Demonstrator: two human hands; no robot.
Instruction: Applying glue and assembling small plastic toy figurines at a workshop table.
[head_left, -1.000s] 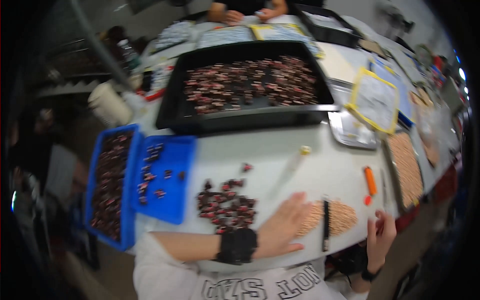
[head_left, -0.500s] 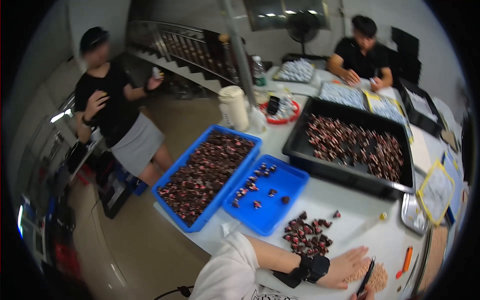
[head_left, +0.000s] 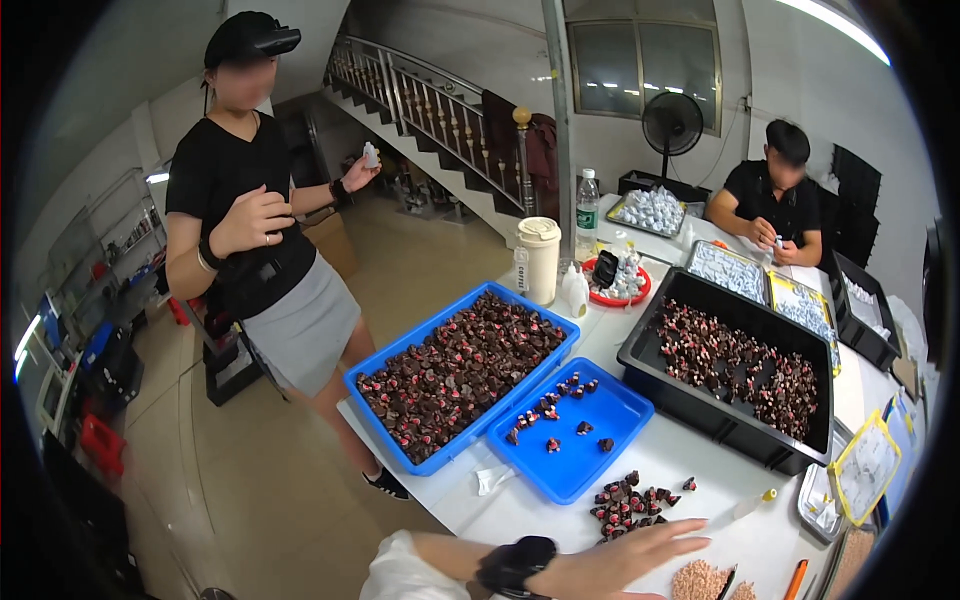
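Progress early: small pile of dark parts (head_left: 628, 500) sits on desk (head_left: 700, 465) just past left hand (head_left: 625, 558), fingers spread, holding nothing. Right hand out of view. Few parts in blue lid (head_left: 578, 428); blue bin (head_left: 462, 372) full.

Left hand (head_left: 625, 562) flat and open on the white table (head_left: 700, 465), just beside a small pile of dark bits (head_left: 628, 500), blue tray (head_left: 578, 430) near, person in black standing (head_left: 255, 215)
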